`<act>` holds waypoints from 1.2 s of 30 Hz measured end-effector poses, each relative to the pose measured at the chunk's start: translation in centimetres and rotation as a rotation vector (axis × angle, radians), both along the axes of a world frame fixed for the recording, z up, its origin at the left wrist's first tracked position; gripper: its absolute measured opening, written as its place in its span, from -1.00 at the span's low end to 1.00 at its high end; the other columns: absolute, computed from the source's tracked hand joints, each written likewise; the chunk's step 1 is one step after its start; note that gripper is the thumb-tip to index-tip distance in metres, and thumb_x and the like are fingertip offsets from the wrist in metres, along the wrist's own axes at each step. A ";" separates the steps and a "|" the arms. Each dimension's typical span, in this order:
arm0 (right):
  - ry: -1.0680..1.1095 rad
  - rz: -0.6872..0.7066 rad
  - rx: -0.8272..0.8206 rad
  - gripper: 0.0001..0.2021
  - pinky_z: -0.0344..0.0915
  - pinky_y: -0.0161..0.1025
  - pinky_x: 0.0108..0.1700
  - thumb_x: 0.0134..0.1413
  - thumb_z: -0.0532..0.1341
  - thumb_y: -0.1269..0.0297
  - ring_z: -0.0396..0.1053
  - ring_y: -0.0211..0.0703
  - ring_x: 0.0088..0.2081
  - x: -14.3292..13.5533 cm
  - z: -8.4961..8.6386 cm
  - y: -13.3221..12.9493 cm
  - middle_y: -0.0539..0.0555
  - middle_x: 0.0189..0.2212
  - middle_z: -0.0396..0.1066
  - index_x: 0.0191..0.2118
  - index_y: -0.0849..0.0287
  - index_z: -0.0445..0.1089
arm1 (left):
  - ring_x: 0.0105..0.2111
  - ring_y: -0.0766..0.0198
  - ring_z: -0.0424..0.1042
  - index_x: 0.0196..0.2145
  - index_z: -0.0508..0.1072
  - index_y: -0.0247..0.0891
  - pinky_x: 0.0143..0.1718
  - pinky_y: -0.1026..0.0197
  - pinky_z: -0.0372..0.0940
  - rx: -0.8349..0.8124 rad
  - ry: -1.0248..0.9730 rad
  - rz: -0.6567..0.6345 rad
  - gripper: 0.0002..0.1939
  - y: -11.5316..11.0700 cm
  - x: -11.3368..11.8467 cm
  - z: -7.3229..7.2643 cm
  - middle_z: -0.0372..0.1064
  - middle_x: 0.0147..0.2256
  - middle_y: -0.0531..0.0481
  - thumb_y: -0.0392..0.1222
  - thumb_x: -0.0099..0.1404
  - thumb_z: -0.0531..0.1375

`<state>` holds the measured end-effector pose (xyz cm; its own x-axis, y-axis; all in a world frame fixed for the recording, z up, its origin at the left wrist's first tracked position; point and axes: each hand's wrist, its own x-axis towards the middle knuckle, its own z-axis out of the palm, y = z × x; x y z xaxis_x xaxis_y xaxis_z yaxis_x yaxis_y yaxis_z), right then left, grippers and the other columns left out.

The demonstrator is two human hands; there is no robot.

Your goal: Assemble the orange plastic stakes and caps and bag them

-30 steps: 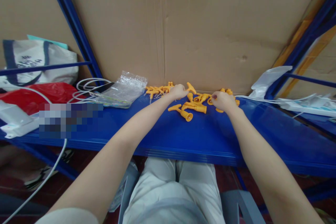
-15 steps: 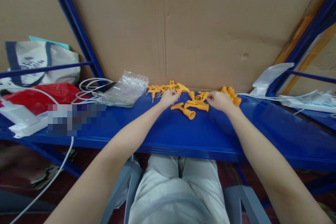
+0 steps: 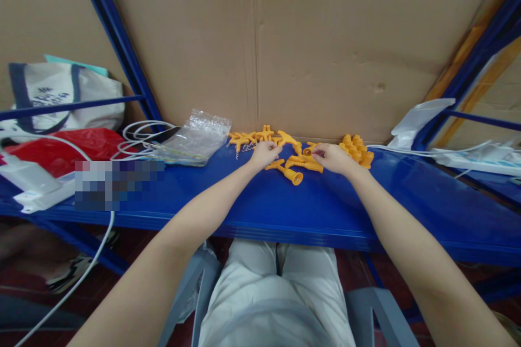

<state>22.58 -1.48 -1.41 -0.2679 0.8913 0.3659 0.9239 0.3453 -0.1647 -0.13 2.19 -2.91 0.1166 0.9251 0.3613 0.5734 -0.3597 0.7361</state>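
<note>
left hand (image 3: 265, 154): grip unclear, near orange handle (image 3: 288, 138) | right hand (image 3: 331, 158): grip unclear, beside orange sleeve (image 3: 306, 152)

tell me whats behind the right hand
Behind the right hand, a cluster of orange pieces shows, with a cardboard panel beyond. Whatever the hand itself covers cannot be seen.

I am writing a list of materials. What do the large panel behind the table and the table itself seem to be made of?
The panel looks like matt brown cardboard, showing creases. The table is glossy blue, probably painted metal, given its reflections.
</note>
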 end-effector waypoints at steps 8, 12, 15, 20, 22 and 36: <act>0.132 0.184 0.004 -0.66 0.37 -0.12 0.04 0.15 0.13 0.41 0.52 -0.10 -0.07 -1.6 -1.7 0.5 0.11 -0.09 0.57 0.01 0.16 0.50 | -0.58 0.36 0.36 -0.59 0.40 -0.27 -0.54 0.34 0.17 0.003 -0.003 -0.046 -0.71 0.0 0.2 -0.1 0.43 -0.60 0.05 -0.16 0.26 0.18; 0.179 0.265 0.052 -0.54 0.36 -0.07 0.10 0.16 0.11 0.40 0.50 -0.08 -0.01 -2.3 -1.9 0.3 0.15 0.02 0.53 0.17 0.15 0.41 | -0.51 0.32 0.44 -0.54 0.42 -0.27 -0.43 0.32 0.27 0.029 -0.060 -0.071 -0.79 -0.5 0.8 -0.2 0.46 -0.57 0.05 -0.22 0.25 0.18; 0.165 0.312 0.095 -0.53 0.31 -0.05 0.17 0.19 0.10 0.38 0.44 -0.06 0.10 -2.7 -1.6 -0.2 0.19 0.14 0.45 0.21 0.17 0.38 | -0.49 0.30 0.47 -0.46 0.43 -0.28 -0.39 0.30 0.29 0.021 -0.120 -0.121 -0.86 -0.8 1.4 -0.4 0.45 -0.56 0.06 -0.25 0.26 0.17; 0.119 0.329 0.153 -0.57 0.22 0.08 0.25 0.22 0.09 0.36 0.34 0.00 0.21 -3.0 -1.1 -0.7 0.16 0.17 0.42 0.18 0.13 0.42 | -0.53 0.33 0.40 -0.46 0.40 -0.28 -0.42 0.31 0.24 0.073 -0.098 -0.174 -0.87 -0.6 1.9 -1.0 0.40 -0.58 0.09 -0.25 0.25 0.17; 0.111 0.343 0.159 -0.57 0.22 0.07 0.25 0.22 0.08 0.37 0.35 0.00 0.20 -3.0 -1.1 -0.6 0.20 0.16 0.42 0.17 0.18 0.42 | -0.55 0.35 0.35 -0.46 0.40 -0.28 -0.44 0.31 0.19 0.100 -0.073 -0.181 -0.88 -0.5 1.8 -1.1 0.37 -0.60 0.11 -0.25 0.24 0.17; 0.174 0.443 0.287 -0.64 0.34 0.13 0.15 0.26 0.11 0.25 0.44 0.06 0.10 -2.3 -2.1 0.7 0.17 0.06 0.51 0.09 0.10 0.48 | -0.47 0.32 0.40 -0.43 0.44 -0.32 -0.37 0.30 0.24 0.093 -0.179 -0.281 -0.91 -1.0 2.2 -1.0 0.44 -0.49 0.05 -0.30 0.22 0.16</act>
<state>20.28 -0.73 -3.51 -0.5083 0.5652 0.6497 0.6480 0.7479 -0.1437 2.04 1.15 -3.96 0.2889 0.8279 0.4807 0.3071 -0.5557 0.7725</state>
